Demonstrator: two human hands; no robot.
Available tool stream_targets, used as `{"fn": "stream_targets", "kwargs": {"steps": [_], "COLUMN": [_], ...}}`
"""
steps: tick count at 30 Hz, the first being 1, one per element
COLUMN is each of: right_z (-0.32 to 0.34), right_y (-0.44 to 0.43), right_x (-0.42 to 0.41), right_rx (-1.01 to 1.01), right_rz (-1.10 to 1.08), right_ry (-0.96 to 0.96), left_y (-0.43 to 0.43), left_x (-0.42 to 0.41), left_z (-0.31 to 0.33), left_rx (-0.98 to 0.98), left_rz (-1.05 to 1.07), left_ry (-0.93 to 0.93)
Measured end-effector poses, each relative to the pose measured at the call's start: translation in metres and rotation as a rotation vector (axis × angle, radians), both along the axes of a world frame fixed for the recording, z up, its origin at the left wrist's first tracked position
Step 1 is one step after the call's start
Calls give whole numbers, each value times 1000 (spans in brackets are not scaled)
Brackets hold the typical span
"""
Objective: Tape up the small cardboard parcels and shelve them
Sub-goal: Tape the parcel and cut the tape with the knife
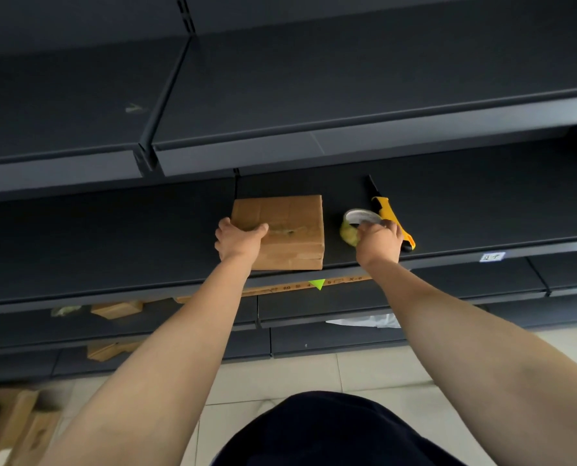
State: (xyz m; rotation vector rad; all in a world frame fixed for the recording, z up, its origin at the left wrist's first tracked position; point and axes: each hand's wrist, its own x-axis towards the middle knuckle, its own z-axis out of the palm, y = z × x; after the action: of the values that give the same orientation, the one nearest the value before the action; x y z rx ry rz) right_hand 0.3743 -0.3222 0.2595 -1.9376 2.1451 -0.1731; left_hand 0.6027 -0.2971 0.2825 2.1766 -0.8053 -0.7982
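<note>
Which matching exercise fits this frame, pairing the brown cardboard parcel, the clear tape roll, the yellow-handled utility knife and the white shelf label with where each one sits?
Things:
1. brown cardboard parcel
2. clear tape roll
3. yellow-handled utility knife
4. white shelf label

Places:
A. on the shelf's front edge, far right
B. under the left hand
C. gripped by the right hand
D. lying on the shelf, behind the right hand

Pairs: 1-B, 2-C, 3-D, 4-A

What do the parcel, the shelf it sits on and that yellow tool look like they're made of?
Parcel: brown cardboard, matte, with creased flaps and glossy tape strips. Shelf: probably painted sheet metal, dark grey, smooth, with a folded front lip. Yellow tool: likely a moulded plastic handle, slightly shiny, with a black front end.
</note>
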Motion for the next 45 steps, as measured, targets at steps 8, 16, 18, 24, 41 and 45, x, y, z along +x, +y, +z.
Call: {"fn": "stream_targets", "kwargs": {"steps": [8,16,18,24,41,45], "right_z": [55,101,107,107,107,109], "right_y": [14,16,17,24,28,26], "right_x": [10,27,33,42,59,58], "right_rx": [-229,-79,-29,94,-46,-75], "right_rz": [-211,-67,-68,103,243,235], "right_ry": [-765,-1056,-1078,-1047,-742,-733], "left_y": [6,18,20,26,26,26], "left_x": [-16,-61,-66,-58,-57,-57], "left_z": [24,64,64,62,66,67], "left_rx": [-161,-598,-579,-624,-423,-537], "left_rz": [53,-704,-723,-574,-513,-480], "left_ry": [-275,-151,-78,37,-237,-86]}}
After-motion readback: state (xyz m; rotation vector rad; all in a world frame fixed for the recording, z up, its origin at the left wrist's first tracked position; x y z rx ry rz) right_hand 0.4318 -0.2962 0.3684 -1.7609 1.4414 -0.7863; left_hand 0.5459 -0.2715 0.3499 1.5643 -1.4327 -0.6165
